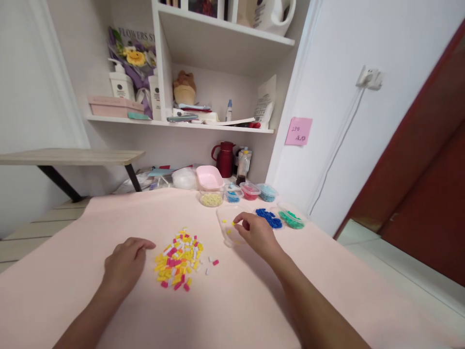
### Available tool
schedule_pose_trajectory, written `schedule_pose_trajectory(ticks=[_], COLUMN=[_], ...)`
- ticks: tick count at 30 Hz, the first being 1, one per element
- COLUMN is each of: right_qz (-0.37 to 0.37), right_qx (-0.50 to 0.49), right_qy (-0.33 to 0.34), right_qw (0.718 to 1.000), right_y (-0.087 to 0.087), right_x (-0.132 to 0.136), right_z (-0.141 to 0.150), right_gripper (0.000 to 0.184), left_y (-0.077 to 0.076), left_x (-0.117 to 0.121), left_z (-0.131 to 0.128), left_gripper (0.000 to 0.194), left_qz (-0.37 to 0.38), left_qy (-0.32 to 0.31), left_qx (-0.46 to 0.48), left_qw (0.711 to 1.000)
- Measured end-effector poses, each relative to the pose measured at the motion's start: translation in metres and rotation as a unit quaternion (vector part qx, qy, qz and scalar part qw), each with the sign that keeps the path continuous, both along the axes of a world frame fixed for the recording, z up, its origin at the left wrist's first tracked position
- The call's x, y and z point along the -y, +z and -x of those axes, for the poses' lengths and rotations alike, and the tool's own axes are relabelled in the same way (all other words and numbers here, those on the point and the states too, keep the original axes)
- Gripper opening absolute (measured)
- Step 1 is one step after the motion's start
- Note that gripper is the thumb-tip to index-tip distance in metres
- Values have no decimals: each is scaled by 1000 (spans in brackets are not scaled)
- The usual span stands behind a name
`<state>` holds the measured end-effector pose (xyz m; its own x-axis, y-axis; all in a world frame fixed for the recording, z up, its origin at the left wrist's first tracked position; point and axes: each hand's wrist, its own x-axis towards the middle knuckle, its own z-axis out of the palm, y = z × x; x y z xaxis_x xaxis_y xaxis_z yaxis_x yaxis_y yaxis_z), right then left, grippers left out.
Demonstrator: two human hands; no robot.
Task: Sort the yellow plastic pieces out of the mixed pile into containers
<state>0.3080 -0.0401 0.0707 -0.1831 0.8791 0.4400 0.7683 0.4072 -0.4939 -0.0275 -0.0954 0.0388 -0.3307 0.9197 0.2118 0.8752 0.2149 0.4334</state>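
Note:
Small yellow, white, pink and orange plastic pieces lie in a loose pile (179, 259) on the pink tabletop. My left hand (125, 261) rests just left of the pile, its index finger stretched toward the edge and nothing seen in it. Over a clear shallow tray (221, 228), my right hand (256, 231) is closed in a pinch, with a small yellow piece (233, 223) at the fingertips. A few more yellow pieces (228, 231) lie in the tray. Between pile and tray sit a stray pink piece (215, 262) and some white ones.
Dark blue pieces (269, 218) and a tub of green pieces (291, 219) stand right of the tray. Behind are tubs of cream (211, 199), blue (233, 193), red (250, 191) and light blue pieces (267, 192), a pink basin (209, 178) and a red jug (225, 160).

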Motion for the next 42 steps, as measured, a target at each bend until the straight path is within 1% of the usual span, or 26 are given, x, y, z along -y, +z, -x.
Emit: schedule_pose_trajectory(ticks=[2, 4, 6, 8, 10, 12, 14, 16, 19, 21, 25, 28, 30, 34, 37, 42], right_qz=[-4, -13, -13, -2, 18, 37, 49, 52, 46, 41, 28, 11, 2, 6, 14, -3], right_qx=[-6, -20, -28, -18, 15, 62, 111, 150, 173, 158, 78, 33, 22, 35, 63, 115], right_qy=[-31, -25, 25, 98, 167, 204, 207, 194, 188, 218, 296, 318, 326, 328, 337, 339], right_qw=[1000, 999, 999, 995, 986, 976, 971, 968, 966, 962, 951, 947, 945, 944, 939, 934], right_y=[-2, -3, -2, -1, -1, -2, -5, -7, -11, -13, -16, -18, -19, -21, -23, -29], right_x=[-2, 0, 7, 16, 26, 34, 39, 41, 42, 43, 49, 51, 52, 54, 57, 59], right_z=[-2, 2, 9, 18, 26, 33, 38, 40, 42, 44, 49, 52, 53, 54, 57, 64], right_gripper=[25, 31, 28, 24, 23, 24, 25, 24, 21, 20, 21, 29, 33, 36, 32, 24], left_y=[0, 0, 0, -1, -2, -2, -2, -2, -3, -4, -7, -8, -9, -9, -9, -10], left_x=[-1, -1, -1, -1, 0, 1, 3, 4, 4, 4, 4, 5, 5, 6, 6, 5], left_z=[0, 0, 0, 1, 1, 0, 0, -1, -1, -1, 1, 1, 1, 0, 0, 0], left_gripper=[37, 37, 36, 36, 36, 37, 36, 36, 35, 35, 35, 36, 36, 35, 35, 34], left_qz=[2, 3, 0, -5, -8, -9, -12, -18, -30, -33, -35, -32, -30, -29, -30, -34], left_qy=[1, -1, -5, -9, -12, -16, -19, -23, -34, -42, -57, -63, -64, -68, -70, -71], left_qx=[-4, -8, -10, -14, -18, -20, -21, -24, -30, -34, -43, -43, -42, -43, -46, -49], left_qw=[1000, 1000, 1000, 1000, 1000, 1000, 1000, 999, 999, 998, 997, 997, 997, 996, 996, 996])
